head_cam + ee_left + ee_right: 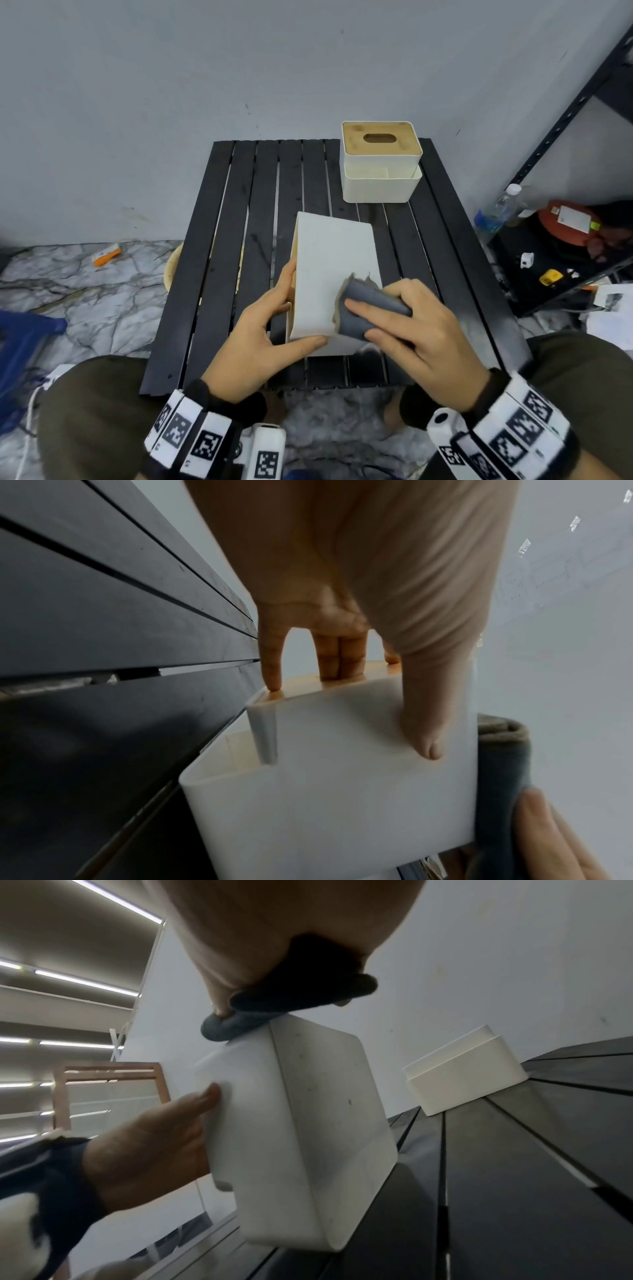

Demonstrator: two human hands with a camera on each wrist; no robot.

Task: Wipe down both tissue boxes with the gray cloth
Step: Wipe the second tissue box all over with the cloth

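White tissue box (330, 270) tipped on its side; gray cloth (371, 310) seemingly pressed against it; second box (380, 161) upright

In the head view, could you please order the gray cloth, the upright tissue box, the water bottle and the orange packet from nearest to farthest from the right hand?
From the right hand:
1. gray cloth, in its grip.
2. upright tissue box, table's far right.
3. water bottle, on the floor, right.
4. orange packet, on the floor, far left.

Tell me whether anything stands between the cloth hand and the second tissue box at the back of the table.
Nothing visible does. The right hand presses the gray cloth on the tipped box, held by the left hand. Only bare table slats separate it from the back box.
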